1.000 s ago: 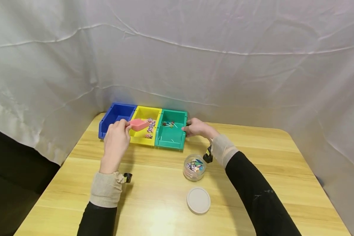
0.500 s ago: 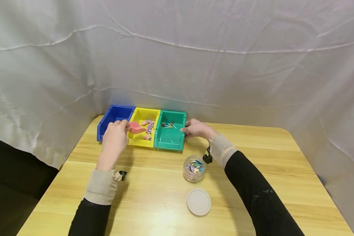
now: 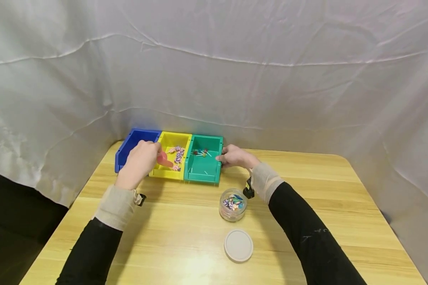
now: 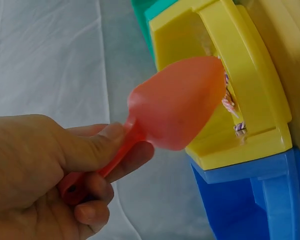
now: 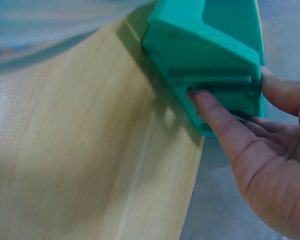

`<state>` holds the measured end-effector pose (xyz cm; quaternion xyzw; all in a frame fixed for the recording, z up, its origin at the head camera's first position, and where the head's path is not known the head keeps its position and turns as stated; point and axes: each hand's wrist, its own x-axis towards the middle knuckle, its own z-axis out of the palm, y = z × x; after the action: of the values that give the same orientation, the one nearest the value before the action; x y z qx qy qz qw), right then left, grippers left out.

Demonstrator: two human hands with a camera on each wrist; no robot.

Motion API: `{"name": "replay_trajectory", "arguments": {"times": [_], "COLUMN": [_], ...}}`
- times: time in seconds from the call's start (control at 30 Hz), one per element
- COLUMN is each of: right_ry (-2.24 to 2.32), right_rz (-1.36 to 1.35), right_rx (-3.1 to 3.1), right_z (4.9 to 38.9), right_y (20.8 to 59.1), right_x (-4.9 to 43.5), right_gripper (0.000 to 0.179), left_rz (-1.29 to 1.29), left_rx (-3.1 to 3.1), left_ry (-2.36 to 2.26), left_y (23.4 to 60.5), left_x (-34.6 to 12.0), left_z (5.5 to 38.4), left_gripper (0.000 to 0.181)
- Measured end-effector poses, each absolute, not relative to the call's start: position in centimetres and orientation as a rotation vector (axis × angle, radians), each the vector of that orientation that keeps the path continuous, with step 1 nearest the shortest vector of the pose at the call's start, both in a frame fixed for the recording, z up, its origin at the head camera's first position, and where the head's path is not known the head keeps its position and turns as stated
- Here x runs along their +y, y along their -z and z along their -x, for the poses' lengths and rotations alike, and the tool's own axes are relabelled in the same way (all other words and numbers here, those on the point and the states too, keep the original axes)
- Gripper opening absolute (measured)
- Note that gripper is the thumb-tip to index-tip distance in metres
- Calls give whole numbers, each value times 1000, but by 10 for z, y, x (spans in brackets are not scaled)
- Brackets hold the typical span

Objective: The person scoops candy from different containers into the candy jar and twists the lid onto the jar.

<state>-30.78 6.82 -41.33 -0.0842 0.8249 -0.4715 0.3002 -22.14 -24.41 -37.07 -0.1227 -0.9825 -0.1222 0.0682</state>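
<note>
Currently grips pink scoop (image 4: 177,102) in curled left hand (image 3: 139,160) over yellow bin (image 3: 174,139), slanting long axis from fingers toward bin's near right corner; with right hand (image 3: 236,156), pinches green bin (image 3: 203,164) at side.

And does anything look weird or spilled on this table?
Mostly no: I see nothing spilled on the wooden table. One odd thing: tiny white slivers lie inside the green plastic bin near its front, apart from the small multicoloured lollipops. They could be loose sticks, but they're too small to tell.
</note>
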Motion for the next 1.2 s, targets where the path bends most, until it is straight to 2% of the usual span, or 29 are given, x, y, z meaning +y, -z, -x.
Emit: {"name": "replay_trajectory", "arguments": {"times": [0.17,0.37,0.67,0.8,1.0,1.1,1.2], "right_ry": [1249,1256,1235,1224,1237,1235,1223], "right_rz": [222,232,236,232,208,208,217], "right_rx": [2190,2184,2212,2222,2208,2209,2218], "right_z": [308,308,308,309,308,308,308], "right_y": [415,418,417,416,412,412,412], "right_x": [66,63,59,59,60,61,61], "right_gripper": [52,53,28,34,53,52,43], "left_rz": [397,439,442,422,364,305,247], "left_rx": [-3054,-3113,-3137,-3114,-3058,-3047,-3027], "left_ry": [468,352,340,368,338,321,319], "left_y": [371,372,378,381,387,391,394], "left_x": [-246,-249,-248,-247,-239,-234,-229], "left_z": [234,244,247,245,241,238,235], "left_gripper": [20,22,11,14,8,10,9]}}
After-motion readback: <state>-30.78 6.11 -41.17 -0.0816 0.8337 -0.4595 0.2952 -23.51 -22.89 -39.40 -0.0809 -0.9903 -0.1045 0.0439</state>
